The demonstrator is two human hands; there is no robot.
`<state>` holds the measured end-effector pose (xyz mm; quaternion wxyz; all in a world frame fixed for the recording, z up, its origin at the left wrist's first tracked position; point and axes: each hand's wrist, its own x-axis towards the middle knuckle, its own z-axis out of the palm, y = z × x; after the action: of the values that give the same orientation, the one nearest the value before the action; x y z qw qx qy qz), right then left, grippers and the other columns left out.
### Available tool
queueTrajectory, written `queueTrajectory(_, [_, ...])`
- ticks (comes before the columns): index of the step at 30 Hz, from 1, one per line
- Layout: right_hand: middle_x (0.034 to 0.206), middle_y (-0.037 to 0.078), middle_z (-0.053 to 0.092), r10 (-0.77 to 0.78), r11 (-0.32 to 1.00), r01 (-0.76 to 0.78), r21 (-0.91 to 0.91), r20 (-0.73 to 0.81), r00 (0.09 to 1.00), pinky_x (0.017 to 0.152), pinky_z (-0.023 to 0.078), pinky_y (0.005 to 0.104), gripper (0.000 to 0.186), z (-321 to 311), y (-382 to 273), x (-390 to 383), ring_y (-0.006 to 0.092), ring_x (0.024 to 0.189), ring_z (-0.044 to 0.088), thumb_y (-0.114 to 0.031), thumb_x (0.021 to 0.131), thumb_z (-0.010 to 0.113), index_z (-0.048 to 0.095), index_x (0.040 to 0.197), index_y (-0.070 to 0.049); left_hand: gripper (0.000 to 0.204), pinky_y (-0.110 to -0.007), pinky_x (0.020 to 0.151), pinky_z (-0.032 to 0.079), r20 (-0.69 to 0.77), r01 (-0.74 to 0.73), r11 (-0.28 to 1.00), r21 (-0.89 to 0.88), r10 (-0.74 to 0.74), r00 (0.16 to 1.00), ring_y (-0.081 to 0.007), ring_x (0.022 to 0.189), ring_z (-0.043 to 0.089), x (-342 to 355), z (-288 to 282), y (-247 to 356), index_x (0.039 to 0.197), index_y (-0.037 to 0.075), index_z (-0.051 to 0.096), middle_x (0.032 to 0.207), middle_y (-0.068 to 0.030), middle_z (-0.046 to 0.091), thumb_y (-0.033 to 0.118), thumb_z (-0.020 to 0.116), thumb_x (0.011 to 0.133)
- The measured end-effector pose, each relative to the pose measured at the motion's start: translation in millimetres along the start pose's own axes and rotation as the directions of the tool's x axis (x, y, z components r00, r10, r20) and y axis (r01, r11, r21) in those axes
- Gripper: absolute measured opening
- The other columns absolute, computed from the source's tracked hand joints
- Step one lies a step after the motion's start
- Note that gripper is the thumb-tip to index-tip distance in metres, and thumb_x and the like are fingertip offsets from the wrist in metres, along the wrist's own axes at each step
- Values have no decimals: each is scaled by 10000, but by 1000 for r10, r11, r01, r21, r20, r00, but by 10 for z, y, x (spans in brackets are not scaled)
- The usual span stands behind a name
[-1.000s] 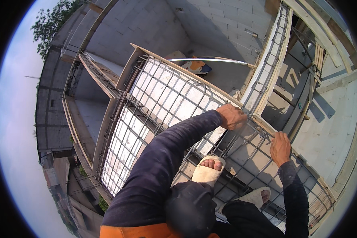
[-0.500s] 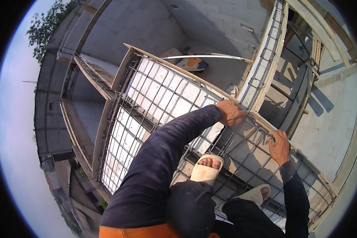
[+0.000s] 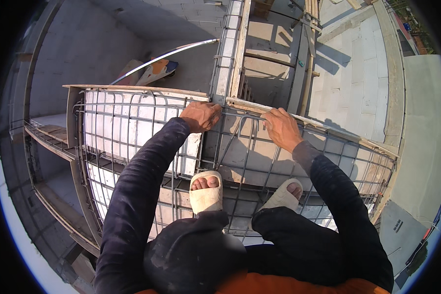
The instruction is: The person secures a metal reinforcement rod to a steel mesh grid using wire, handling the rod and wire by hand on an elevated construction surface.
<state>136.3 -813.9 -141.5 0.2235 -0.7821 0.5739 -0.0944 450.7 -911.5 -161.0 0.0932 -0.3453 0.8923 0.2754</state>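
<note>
I stand on a grid of steel reinforcing bars (image 3: 236, 131) laid over white panels (image 3: 110, 130) and grey boards. My left hand (image 3: 201, 116) is closed around a bar by the far edge, where a narrow caged beam (image 3: 223, 68) joins the grid. Its fingertips are hidden behind the knuckles. To its right, my right hand (image 3: 282, 128) curls its fingers over a bar beside the wooden edge board (image 3: 323, 125); the thumb points toward the left hand. Bent bar ends lie between the two hands.
My feet in cream sandals (image 3: 207, 198) rest on the bars. Beyond the left edge board (image 3: 137, 89) a drop opens to a lower floor, with a long pale strip (image 3: 166, 55) and a colourful sack (image 3: 158, 70). Timber props stand in the far opening. A block wall (image 3: 353, 83) rises at the right.
My view has turned and straightened, so the grid lies more level. My right hand has come closer to the left along the edge, and both stay on the bars.
</note>
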Motion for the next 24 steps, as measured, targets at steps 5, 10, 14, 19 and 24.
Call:
queueTrajectory(5, [1076, 83, 650, 13, 997, -12, -79, 11, 1000, 889, 522, 457, 191, 32, 2, -2, 289, 1033, 601, -156, 957, 645, 678, 1114, -53, 247, -511, 864, 544, 34, 59, 998, 26, -60, 998, -402, 977, 695, -44, -75, -7, 1134, 67, 612, 1025, -165, 705, 249, 565, 975])
queueTrajectory(10, [1038, 107, 666, -17, 994, 13, -111, -37, 999, 823, 539, 435, 202, 51, 8, 15, 298, 965, 625, -191, 975, 638, 694, 1093, -36, 195, -536, 795, 541, -95, -22, 999, 38, 25, 995, -421, 890, 699, -88, -61, -57, 1078, 74, 602, 888, -184, 707, 230, 579, 964])
queueTrajectory(14, [1031, 108, 677, -28, 984, 25, -175, -14, 1000, 810, 550, 425, 201, 66, 13, 25, 291, 967, 644, -208, 976, 639, 698, 1084, -49, 165, -527, 747, 551, -69, -26, 993, 113, 34, 997, -406, 838, 709, -79, -106, -30, 1024, 72, 606, 887, -164, 715, 227, 582, 971])
queueTrajectory(19, [975, 93, 689, -24, 980, 23, -198, -1, 1000, 782, 559, 435, 147, 19, 43, 22, 299, 928, 678, -174, 957, 638, 682, 1034, -56, 194, -485, 735, 571, 3, -2, 976, 216, 2, 1000, -352, 863, 727, -47, -119, -3, 1030, 72, 627, 978, -137, 728, 257, 584, 987])
queueTrajectory(24, [987, 110, 714, -3, 974, 11, -228, 34, 999, 794, 582, 425, 165, -1, 56, 3, 296, 944, 709, -152, 944, 633, 697, 1065, -60, 184, -484, 744, 570, -189, -73, 966, 247, 122, 974, -352, 897, 707, -168, 14, -100, 1003, 80, 621, 970, -122, 680, 255, 634, 947])
